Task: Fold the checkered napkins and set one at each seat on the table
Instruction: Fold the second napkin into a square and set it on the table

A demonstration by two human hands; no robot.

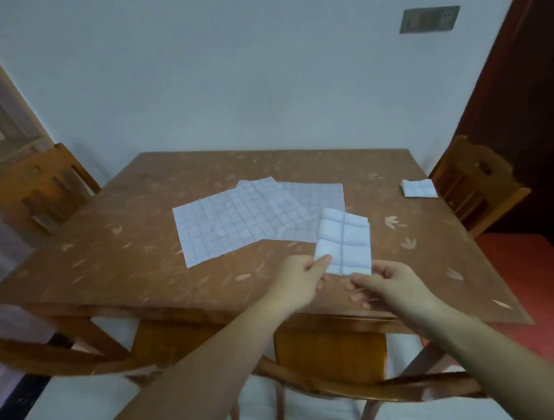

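Head view: wide look down over a dining corner, with both forearms reaching in from the near edge.
Wall: plain and pale, behind the table.
Table: square, brown top with a pale leaf print.
Chairs: wooden, one at the left side, one at the right side, one tucked in at the near edge.
Flat napkins: two checkered sheets lie open mid-table, the front one overlapping the back one.
Held napkin: folded to a small rectangle, over the near middle of the table, its far end covering the flat sheets' corner.
Left hand: thumb and fingers pinch its near-left corner.
Right hand: thumb and forefinger pinch its near-right corner, other fingers curled below.
Placed napkin: folded small, on the table before the right chair.
Wall plate: dark socket panel, upper right; markings too blurred to read.
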